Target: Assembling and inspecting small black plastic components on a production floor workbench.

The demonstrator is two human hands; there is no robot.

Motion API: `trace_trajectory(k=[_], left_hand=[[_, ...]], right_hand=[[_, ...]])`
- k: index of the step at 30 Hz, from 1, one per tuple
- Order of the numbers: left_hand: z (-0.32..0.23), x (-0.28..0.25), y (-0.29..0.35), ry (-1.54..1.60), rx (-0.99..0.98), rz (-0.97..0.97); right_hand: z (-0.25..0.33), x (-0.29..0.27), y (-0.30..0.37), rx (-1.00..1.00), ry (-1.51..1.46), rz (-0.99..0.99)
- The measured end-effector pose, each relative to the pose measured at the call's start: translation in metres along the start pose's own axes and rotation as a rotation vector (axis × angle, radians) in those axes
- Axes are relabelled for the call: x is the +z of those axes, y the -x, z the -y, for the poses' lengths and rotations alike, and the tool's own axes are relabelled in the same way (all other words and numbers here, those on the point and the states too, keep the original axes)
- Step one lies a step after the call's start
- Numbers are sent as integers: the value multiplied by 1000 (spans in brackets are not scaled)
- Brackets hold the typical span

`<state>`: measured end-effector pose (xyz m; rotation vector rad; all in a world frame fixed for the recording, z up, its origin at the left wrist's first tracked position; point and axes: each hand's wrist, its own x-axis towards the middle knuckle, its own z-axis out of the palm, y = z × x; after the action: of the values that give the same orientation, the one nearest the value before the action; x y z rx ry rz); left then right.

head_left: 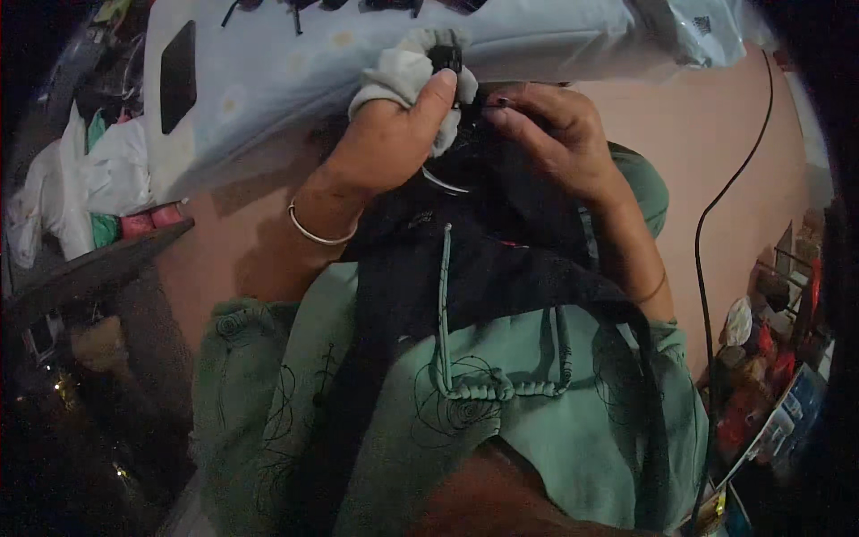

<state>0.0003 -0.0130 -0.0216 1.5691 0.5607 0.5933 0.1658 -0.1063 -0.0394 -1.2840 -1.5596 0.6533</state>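
My left hand [385, 139] is closed around a bunched white cloth [398, 76]. Its thumb presses on a small black piece [445, 59] that lies against the cloth. Just to the right, my right hand [564, 134] has its thumb and forefinger pinched on a small dark thing, too dim to name. Dark material lies between the two hands, and its outline is lost in shadow. Below the cloth a thin pale curved strip [445, 183] shows.
Ahead lies a plastic-covered pale surface [286, 72] with a dark rectangular piece [178, 77] and several black items along its far edge. White bags [121, 161] hang at the left. A black cable [701, 242] runs down the right, near piled goods [761, 376].
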Motion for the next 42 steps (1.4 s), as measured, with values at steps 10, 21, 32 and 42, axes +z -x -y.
trace_trajectory(k=[10, 21, 32, 42], left_hand=[[-10, 4, -5, -304, 137, 270], [2, 17, -3, -484, 358, 87], [57, 27, 3, -588, 49, 123], [160, 8, -16, -902, -545, 537]], right_hand=[[10, 9, -5, 261, -337, -158], [17, 17, -1, 150, 50, -71], [-46, 64, 33, 430, -511, -215], [-25, 25, 34, 597, 141, -215]])
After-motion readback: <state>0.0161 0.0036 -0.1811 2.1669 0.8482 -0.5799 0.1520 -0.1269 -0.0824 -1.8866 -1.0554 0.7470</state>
